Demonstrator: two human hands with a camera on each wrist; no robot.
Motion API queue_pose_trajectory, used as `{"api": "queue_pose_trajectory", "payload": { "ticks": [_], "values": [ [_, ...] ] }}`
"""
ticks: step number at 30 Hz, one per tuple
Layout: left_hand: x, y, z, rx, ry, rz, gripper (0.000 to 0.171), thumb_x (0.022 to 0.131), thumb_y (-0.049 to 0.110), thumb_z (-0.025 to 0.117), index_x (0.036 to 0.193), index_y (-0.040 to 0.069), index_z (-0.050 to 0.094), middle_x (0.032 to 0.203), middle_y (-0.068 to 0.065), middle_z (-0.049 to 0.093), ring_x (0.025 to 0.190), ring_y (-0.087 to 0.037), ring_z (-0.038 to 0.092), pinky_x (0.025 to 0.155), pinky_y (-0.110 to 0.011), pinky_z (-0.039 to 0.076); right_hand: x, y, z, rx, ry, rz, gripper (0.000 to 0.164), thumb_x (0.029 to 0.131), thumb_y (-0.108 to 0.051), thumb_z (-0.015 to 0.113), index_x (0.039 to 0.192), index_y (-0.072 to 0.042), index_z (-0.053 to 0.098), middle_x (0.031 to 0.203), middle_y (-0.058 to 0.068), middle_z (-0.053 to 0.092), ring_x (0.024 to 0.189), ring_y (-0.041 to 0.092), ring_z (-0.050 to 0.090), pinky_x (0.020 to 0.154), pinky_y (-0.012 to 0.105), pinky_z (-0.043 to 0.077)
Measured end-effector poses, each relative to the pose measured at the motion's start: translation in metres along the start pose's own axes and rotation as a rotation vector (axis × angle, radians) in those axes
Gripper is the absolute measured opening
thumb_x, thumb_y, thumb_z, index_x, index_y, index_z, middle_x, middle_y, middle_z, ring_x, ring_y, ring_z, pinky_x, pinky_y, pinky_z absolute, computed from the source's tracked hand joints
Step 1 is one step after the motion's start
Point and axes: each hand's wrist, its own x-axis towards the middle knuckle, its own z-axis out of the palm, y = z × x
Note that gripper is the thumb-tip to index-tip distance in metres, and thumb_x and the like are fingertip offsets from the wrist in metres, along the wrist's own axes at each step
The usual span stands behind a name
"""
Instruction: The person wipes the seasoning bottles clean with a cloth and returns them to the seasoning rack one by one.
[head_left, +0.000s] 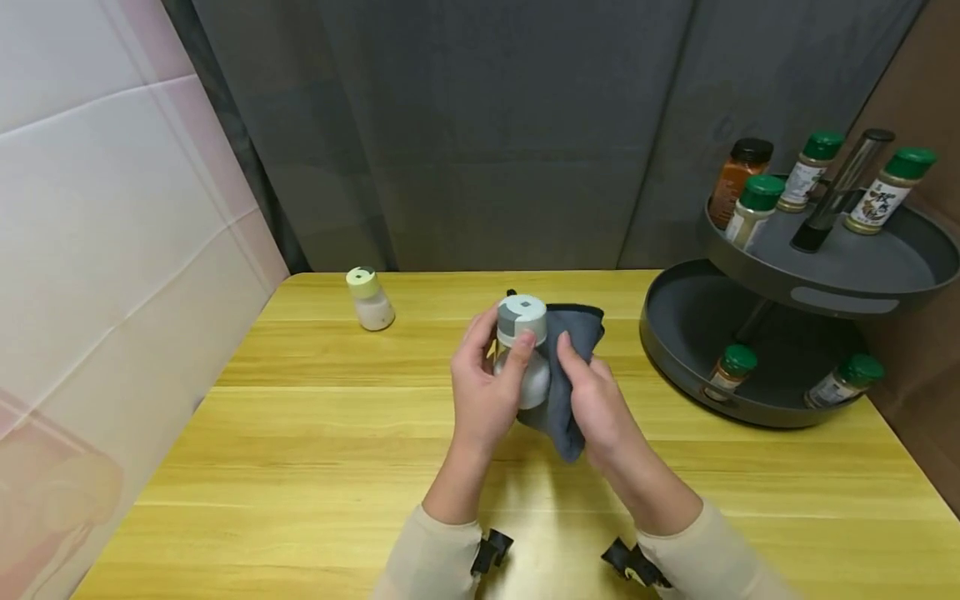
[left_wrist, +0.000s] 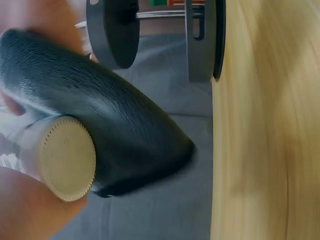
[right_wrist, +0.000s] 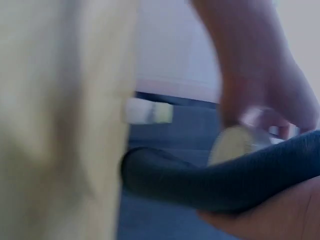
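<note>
My left hand (head_left: pixel 483 379) grips a clear shaker bottle (head_left: pixel 534 379) with a pale grey-white cap and white contents, its thumb lying over the front just under the cap. The bottle's round base (left_wrist: pixel 68 159) faces the left wrist camera, raised off the table. In my right hand (head_left: pixel 603 408) is a folded dark grey cloth (head_left: pixel 572 375), pinched under the thumb and lying against the bottle's right side. The right wrist view shows the cloth (right_wrist: pixel 215 182) draped over the right fingers beside the bottle base (right_wrist: pixel 231 145).
A similar bottle with a yellow cap (head_left: pixel 371 300) stands at the back left of the wooden table (head_left: pixel 315 467). At right, a two-tier dark turntable rack (head_left: pixel 757 333) holds several spice jars, mostly green-capped. A grey curtain (head_left: pixel 480 142) hangs behind the table.
</note>
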Motion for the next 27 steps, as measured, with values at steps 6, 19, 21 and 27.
{"api": "queue_pose_trajectory", "payload": {
  "ticks": [6, 19, 21, 27],
  "values": [
    [-0.003, 0.001, 0.009, 0.007, -0.042, 0.018, 0.04, 0.1, 0.021, 0.076, 0.137, 0.008, 0.069, 0.128, -0.013, 0.068, 0.121, -0.019, 0.064, 0.105, -0.033, 0.057, -0.006, -0.013, 0.009, -0.033, 0.05, -0.325, 0.055, 0.117, -0.036, 0.035, 0.161, -0.004, 0.033, 0.155, 0.016, 0.05, 0.142, 0.023, 0.048, 0.122, 0.028, 0.037],
    [0.005, 0.002, 0.001, -0.03, 0.014, 0.008, 0.038, 0.101, 0.008, 0.07, 0.138, -0.001, 0.065, 0.13, -0.019, 0.067, 0.124, -0.023, 0.065, 0.112, -0.039, 0.053, -0.006, 0.013, 0.005, -0.17, 0.081, -0.036, 0.056, 0.116, -0.045, 0.034, 0.14, -0.001, 0.059, 0.115, 0.019, 0.069, 0.098, 0.015, 0.063, 0.094, 0.03, 0.049],
    [0.005, 0.002, 0.002, -0.033, -0.003, 0.006, 0.038, 0.101, 0.009, 0.07, 0.137, -0.001, 0.065, 0.129, -0.019, 0.067, 0.123, -0.022, 0.065, 0.111, -0.035, 0.053, -0.005, 0.003, 0.004, -0.141, 0.076, -0.023, 0.059, 0.116, -0.047, 0.033, 0.146, -0.002, 0.056, 0.132, 0.018, 0.068, 0.117, 0.019, 0.063, 0.108, 0.036, 0.046],
    [0.001, 0.003, 0.007, -0.05, -0.039, -0.012, 0.039, 0.102, 0.014, 0.071, 0.137, 0.001, 0.066, 0.129, -0.018, 0.067, 0.12, -0.021, 0.065, 0.107, -0.026, 0.055, -0.009, -0.009, 0.006, -0.131, 0.099, -0.327, 0.053, 0.117, -0.036, 0.036, 0.157, -0.002, 0.041, 0.149, 0.018, 0.055, 0.133, 0.025, 0.052, 0.115, 0.03, 0.04]
  ]
}}
